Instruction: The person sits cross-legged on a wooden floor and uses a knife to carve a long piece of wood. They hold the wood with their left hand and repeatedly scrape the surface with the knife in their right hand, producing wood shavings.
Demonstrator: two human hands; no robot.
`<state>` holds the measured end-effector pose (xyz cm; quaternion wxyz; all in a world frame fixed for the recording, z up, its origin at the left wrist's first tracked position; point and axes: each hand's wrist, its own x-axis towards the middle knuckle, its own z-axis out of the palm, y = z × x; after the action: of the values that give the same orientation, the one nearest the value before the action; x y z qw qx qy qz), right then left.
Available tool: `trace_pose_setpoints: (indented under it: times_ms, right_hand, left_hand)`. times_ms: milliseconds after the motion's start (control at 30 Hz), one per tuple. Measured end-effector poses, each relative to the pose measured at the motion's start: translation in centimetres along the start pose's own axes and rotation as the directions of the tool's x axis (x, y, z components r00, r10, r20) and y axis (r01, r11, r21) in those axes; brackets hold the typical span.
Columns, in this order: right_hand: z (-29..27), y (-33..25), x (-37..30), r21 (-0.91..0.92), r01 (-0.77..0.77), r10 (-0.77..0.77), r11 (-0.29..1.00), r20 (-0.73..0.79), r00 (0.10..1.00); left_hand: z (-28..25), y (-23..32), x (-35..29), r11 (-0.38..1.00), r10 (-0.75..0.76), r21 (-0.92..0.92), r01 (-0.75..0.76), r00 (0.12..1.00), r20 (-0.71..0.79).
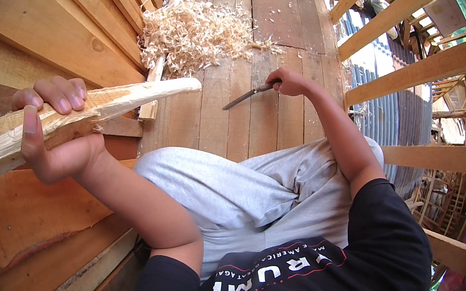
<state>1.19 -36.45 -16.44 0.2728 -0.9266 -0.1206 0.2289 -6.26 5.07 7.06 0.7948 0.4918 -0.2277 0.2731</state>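
A long, rough-hewn piece of pale wood [138,94] is raised at the left, tapering to a rounded tip that points right. My left hand [56,124] grips it, fingers over the top and thumb on the near side. Splintered, freshly cut faces show along its length, and its thick end runs to the left rim. Out to the right, my right hand [289,81] is closed around the dark handle of a knife [243,97]. The long narrow blade points left, above the floorboards and apart from the wood.
Curly wood shavings [195,35] are heaped on the plank floor [219,127] ahead. A wall of wooden boards [36,212] stands close on the left. To the right runs a slatted railing [412,77], with corrugated metal sheets [397,118] beyond. My legs [190,180] are folded in front.
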Motion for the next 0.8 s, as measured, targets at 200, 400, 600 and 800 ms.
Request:
trace_pose_setpoints:
  times_ms: [200, 400, 600, 800]
  right_hand:
    - [-3.7, 0.0, -1.7, 0.03, -0.13, 0.133, 0.991, -0.137, 0.982]
    - [-1.5, 0.6, -0.9, 0.028, -0.031, 0.033, 0.999, -0.078, 0.996]
    - [-3.4, 0.5, -1.1, -0.017, -0.114, 0.102, 0.993, -0.341, 0.934]
    - [-3.1, -0.9, -1.8, 0.033, -0.098, 0.101, 0.995, -0.137, 0.985]
  left_hand:
    - [0.1, 0.1, 0.0, 1.0, -0.007, 0.002, 0.007, 1.0, -0.015]
    - [0.1, -0.1, 0.1, 1.0, -0.012, -0.003, 0.012, 1.0, -0.009]
    - [0.4, -0.1, 0.0, 1.0, -0.018, -0.004, 0.018, 1.0, -0.018]
    - [0.5, -0.1, 0.0, 1.0, -0.015, 0.008, 0.015, 1.0, -0.027]
